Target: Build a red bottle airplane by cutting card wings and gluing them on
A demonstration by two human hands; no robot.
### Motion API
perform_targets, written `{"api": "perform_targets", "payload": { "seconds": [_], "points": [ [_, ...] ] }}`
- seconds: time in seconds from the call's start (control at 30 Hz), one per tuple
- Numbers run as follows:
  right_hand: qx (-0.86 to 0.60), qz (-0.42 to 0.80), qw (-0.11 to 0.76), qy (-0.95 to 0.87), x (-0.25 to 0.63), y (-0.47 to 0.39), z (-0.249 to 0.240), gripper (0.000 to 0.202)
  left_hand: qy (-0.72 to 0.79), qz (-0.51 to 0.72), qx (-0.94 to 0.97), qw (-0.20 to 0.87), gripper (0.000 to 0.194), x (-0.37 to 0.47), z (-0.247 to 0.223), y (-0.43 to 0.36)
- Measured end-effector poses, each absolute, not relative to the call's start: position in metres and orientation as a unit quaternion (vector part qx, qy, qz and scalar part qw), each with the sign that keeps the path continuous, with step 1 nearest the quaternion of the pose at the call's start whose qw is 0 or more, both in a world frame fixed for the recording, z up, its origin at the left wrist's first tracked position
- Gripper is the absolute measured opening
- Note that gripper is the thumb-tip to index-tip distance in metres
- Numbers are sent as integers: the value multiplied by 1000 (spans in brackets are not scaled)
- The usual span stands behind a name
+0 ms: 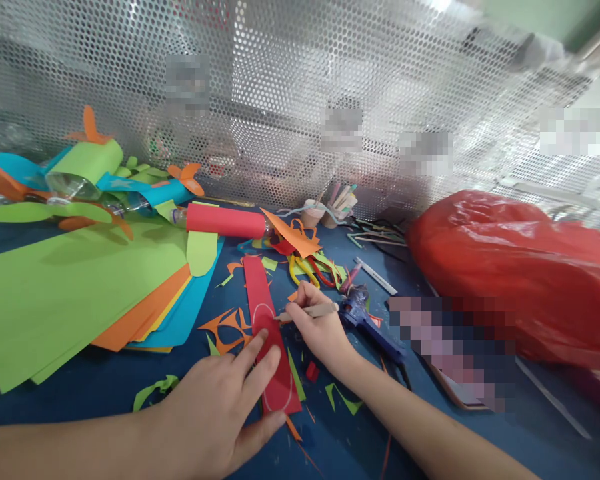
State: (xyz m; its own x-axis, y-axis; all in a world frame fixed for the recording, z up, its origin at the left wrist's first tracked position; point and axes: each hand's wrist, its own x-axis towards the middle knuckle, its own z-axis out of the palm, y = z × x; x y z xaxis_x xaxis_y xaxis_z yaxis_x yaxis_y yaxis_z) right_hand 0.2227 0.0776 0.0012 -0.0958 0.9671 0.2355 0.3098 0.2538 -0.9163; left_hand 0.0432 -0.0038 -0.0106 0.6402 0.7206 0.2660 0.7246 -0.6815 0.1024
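A narrow red paper strip point(257, 287) lies lengthwise before me on the blue table, with white curved outlines drawn on its middle and near end. My left hand point(220, 393) rests over the strip, its fingers spread and pressing the paper down. My right hand point(320, 327) is closed around a pale marker point(320, 310), whose tip touches the strip's right edge beside the upper outline. Orange paper offcuts point(227, 330) lie left of the strip. Just beyond my right hand are yellow-handled scissors point(300, 270).
At left are stacked green sheets point(80, 280) and paper-covered bottles. A red-wrapped bottle point(227, 220) lies behind the strip. On the right are a blue glue gun point(373, 327), a phone-like slab point(445, 373) and a red plastic bag point(510, 280). Perforated metal point(280, 87) stands behind, with people beyond.
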Motion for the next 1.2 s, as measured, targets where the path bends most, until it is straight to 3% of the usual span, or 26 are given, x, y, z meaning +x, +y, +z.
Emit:
{"api": "perform_targets", "payload": {
  "seconds": [0.2,0.43,0.57,0.87,1.2],
  "points": [
    [-481,398,567,-538,227,79,4,25,-420,-172,-887,-85,45,36,-9,0],
    [-399,473,580,-529,232,77,15,23,-462,-333,-755,-324,28,33,17,19],
    [-366,547,548,-516,231,69,23,22,-463,-350,-699,-417,20,33,21,33],
    [-372,544,479,-580,222,55,29,27,-451,-315,-704,-450,19,34,10,31],
    [-403,524,468,-586,223,61,23,33,-423,-305,-732,-438,22,35,13,30]
  ]
}}
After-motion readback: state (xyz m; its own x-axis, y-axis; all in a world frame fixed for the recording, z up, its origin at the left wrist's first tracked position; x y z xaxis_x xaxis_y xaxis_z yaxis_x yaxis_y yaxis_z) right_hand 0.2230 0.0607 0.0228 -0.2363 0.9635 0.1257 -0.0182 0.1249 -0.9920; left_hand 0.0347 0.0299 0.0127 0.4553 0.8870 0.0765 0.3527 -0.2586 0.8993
